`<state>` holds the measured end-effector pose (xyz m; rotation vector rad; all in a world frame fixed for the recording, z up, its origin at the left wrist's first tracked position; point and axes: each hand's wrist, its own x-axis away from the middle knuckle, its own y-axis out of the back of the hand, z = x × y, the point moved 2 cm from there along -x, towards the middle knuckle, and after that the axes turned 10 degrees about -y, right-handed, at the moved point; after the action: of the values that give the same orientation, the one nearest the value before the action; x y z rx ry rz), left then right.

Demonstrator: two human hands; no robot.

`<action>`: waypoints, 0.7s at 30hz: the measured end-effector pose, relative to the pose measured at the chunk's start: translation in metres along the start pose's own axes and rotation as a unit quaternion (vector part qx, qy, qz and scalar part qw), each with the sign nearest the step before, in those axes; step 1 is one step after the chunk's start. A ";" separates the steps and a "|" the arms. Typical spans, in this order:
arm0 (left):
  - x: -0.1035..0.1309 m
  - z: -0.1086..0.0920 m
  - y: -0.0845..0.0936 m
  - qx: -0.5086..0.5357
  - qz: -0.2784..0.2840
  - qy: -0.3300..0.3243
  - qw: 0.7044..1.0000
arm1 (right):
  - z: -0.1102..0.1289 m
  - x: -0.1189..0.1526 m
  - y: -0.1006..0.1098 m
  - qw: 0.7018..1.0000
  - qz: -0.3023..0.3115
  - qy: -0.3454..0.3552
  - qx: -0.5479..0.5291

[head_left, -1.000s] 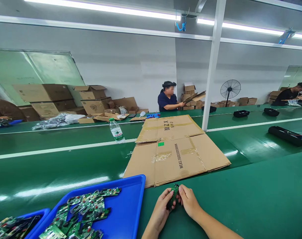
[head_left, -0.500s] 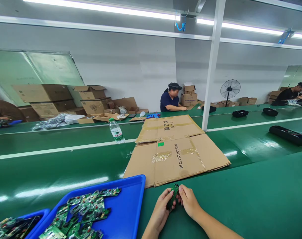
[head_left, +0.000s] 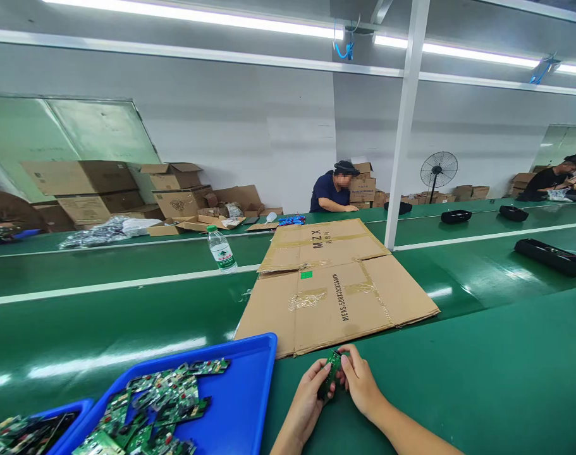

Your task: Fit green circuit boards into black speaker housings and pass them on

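Observation:
A small green circuit board (head_left: 334,361) is held over the green bench, just in front of the flattened cardboard. My left hand (head_left: 310,393) is closed around its lower part, thumb across the face. At the board's upper right edge, the fingers of my right hand (head_left: 360,379) are bent and pinch at its dark end; what exactly they grip there is too small to make out. To the left, a blue tray (head_left: 243,404) holds a loose pile of similar circuit boards (head_left: 167,398).
Flattened cardboard (head_left: 316,316) lies across the bench ahead. Beyond its left edge stands a water bottle (head_left: 222,251). A second blue tray (head_left: 81,411) with boards sits at lower left. A white post (head_left: 406,126) rises behind the cardboard. A black elongated housing (head_left: 551,257) lies at right.
My right index finger has lifted and extended over the board's top end. The left hand and board stay nearly still. Across the bench, a person has leaned forward and to the right.

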<state>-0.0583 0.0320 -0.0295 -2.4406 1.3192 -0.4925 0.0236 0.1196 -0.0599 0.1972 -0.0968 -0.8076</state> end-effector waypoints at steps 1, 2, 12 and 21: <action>-0.001 0.001 0.001 0.003 -0.002 0.002 1.000 | 0.000 0.000 0.001 1.000 -0.006 0.000 0.001; -0.002 0.002 0.002 0.006 -0.003 0.005 1.000 | 0.001 0.001 0.001 1.000 -0.009 0.002 0.003; -0.009 0.008 0.009 0.005 -0.011 0.014 1.000 | 0.006 -0.002 0.001 0.999 0.004 0.023 -0.034; -0.010 0.005 0.009 -0.006 -0.028 0.026 0.999 | 0.001 -0.007 0.002 0.998 -0.028 0.016 -0.047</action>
<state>-0.0674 0.0366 -0.0396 -2.4966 1.2817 -0.5670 0.0197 0.1256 -0.0587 0.1245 -0.0221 -0.8619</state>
